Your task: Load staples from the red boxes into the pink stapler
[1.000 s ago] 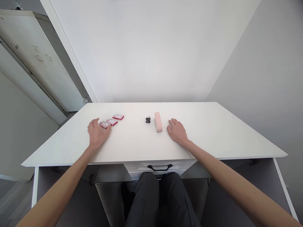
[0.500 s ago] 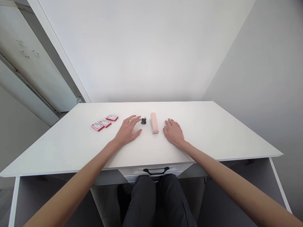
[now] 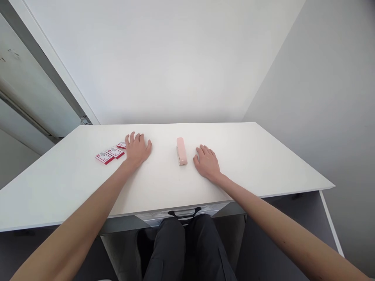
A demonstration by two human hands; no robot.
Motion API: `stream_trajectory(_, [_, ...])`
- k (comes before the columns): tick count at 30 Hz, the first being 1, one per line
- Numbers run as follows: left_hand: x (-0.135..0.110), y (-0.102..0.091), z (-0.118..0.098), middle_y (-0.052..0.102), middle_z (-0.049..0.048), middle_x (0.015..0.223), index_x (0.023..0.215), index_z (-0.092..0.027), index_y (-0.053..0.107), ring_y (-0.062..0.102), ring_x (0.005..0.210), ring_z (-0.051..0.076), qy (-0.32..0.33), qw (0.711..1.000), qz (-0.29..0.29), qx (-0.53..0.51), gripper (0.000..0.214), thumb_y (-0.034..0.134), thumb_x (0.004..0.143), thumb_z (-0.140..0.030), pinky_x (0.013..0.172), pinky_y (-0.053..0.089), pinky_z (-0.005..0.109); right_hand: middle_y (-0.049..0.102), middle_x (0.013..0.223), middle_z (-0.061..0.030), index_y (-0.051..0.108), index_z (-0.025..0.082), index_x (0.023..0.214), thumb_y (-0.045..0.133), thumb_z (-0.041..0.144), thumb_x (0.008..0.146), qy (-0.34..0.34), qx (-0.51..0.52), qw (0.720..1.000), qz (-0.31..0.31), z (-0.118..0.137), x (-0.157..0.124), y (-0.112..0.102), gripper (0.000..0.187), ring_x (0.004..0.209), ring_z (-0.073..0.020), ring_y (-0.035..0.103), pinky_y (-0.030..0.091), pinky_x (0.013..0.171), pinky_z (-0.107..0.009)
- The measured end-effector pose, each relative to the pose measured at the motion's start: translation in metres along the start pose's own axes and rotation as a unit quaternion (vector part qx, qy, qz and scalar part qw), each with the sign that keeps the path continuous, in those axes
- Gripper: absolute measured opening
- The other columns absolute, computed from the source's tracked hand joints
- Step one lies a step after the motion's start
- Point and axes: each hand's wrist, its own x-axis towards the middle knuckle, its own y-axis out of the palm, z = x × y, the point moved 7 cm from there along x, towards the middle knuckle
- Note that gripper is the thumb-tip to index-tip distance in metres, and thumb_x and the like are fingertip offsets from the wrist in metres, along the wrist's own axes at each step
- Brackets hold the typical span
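My left hand (image 3: 136,149) rests low over the white desktop, just right of the red-and-white small boxes (image 3: 104,157). Its fingers are spread and bent downward, the thumb well apart from them. A tiny dark patch shows at the fingertips; what lies under the hand is hidden. A pink stapler (image 3: 182,151) lies lengthwise on the desk between my two hands. Just to its right, my right hand (image 3: 207,162) lies palm down with fingers loosely extended, holding nothing and not touching the stapler.
The white desk (image 3: 164,187) stands against a pale wall. A black drawer handle (image 3: 184,214) sticks out at its front edge, above my knees. The third red-and-white box (image 3: 121,144) is partly covered by my left hand.
My left hand has moved left toward the boxes. The small black object beside the stapler no longer shows there. My right hand keeps its place; the view has shifted slightly.
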Motion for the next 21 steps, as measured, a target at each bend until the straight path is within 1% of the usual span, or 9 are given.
stream_trajectory(4, [-0.003,-0.003,0.024,0.059,0.0290,0.142,0.138,0.003,0.057,0.030,0.152,0.045,-0.072,0.997,-0.025,0.018,0.065,0.041,0.092,-0.040,0.126,0.011,0.066,0.039,0.167,-0.0157,0.052,0.009,0.150,0.031,0.031,0.107,-0.001,0.001,1.000,-0.002,0.000,0.000,0.001,0.053,0.158,-0.0274,0.030,0.018,0.129,-0.043])
stream_trajectory(7, [-0.010,-0.009,0.027,0.049,0.0337,0.152,0.140,0.009,0.050,0.025,0.154,0.048,-0.105,0.994,-0.035,0.025,0.070,0.043,0.090,-0.039,0.127,0.008,0.067,0.039,0.168,-0.0158,0.051,0.009,0.151,0.032,0.031,0.107,0.000,0.004,1.000,0.002,-0.001,0.001,0.001,0.053,0.158,-0.0270,0.030,0.017,0.129,-0.043])
stream_trajectory(9, [-0.015,-0.014,0.020,0.039,0.0350,0.159,0.146,0.011,0.043,0.021,0.156,0.048,-0.098,0.994,-0.038,0.021,0.074,0.043,0.091,-0.038,0.127,0.008,0.067,0.039,0.167,-0.0159,0.051,0.009,0.151,0.032,0.031,0.107,0.002,0.006,1.000,0.004,-0.001,0.001,0.001,0.053,0.158,-0.0266,0.029,0.017,0.129,-0.043])
stream_trajectory(11, [-0.021,-0.018,0.006,0.035,0.0312,0.164,0.151,0.007,0.039,0.021,0.158,0.044,-0.054,0.998,-0.031,0.005,0.071,0.041,0.094,-0.035,0.128,0.013,0.064,0.040,0.167,-0.0161,0.051,0.009,0.151,0.032,0.031,0.106,0.003,0.009,1.000,0.002,-0.001,0.001,0.001,0.053,0.158,-0.0267,0.029,0.017,0.129,-0.043])
stream_trajectory(13, [-0.029,-0.021,-0.014,0.043,0.0254,0.161,0.151,0.000,0.043,0.027,0.157,0.038,0.018,1.000,-0.011,-0.019,0.063,0.040,0.097,-0.033,0.128,0.021,0.058,0.040,0.167,-0.0162,0.051,0.009,0.150,0.033,0.031,0.106,0.002,0.013,1.000,-0.001,-0.001,0.000,0.001,0.052,0.158,-0.0270,0.029,0.018,0.129,-0.043])
stream_trajectory(15, [-0.040,-0.023,-0.037,0.056,0.0203,0.152,0.145,-0.007,0.053,0.036,0.153,0.034,0.093,0.994,0.016,-0.050,0.053,0.039,0.099,-0.030,0.126,0.028,0.053,0.040,0.167,-0.0165,0.051,0.010,0.150,0.033,0.030,0.106,0.002,0.018,1.000,-0.002,0.000,0.000,0.001,0.052,0.158,-0.0271,0.029,0.018,0.129,-0.044])
stream_trajectory(17, [-0.053,-0.025,-0.062,0.066,0.0137,0.140,0.137,-0.015,0.061,0.043,0.148,0.031,0.165,0.982,0.043,-0.086,0.043,0.040,0.101,-0.027,0.123,0.034,0.051,0.039,0.167,-0.0172,0.051,0.009,0.150,0.034,0.030,0.106,0.004,0.024,1.000,0.000,0.001,-0.001,0.001,0.052,0.158,-0.0269,0.028,0.017,0.129,-0.044])
stream_trajectory(19, [-0.066,-0.029,-0.083,0.070,0.0099,0.132,0.131,-0.020,0.065,0.051,0.139,0.030,0.214,0.968,0.052,-0.117,0.037,0.043,0.101,-0.024,0.117,0.040,0.050,0.038,0.168,-0.0174,0.051,0.009,0.151,0.033,0.033,0.106,0.007,0.039,0.999,0.007,0.001,-0.001,0.000,0.054,0.159,-0.0272,0.027,0.016,0.130,-0.045])
stream_trajectory(21, [-0.074,-0.035,-0.100,0.070,0.0106,0.124,0.130,-0.021,0.066,0.058,0.125,0.030,0.235,0.962,0.043,-0.129,0.037,0.044,0.100,-0.021,0.108,0.045,0.049,0.036,0.169,-0.0153,0.050,0.011,0.152,0.032,0.041,0.107,0.013,0.076,0.997,0.020,0.000,-0.003,-0.003,0.057,0.160,-0.0275,0.024,0.014,0.130,-0.047])
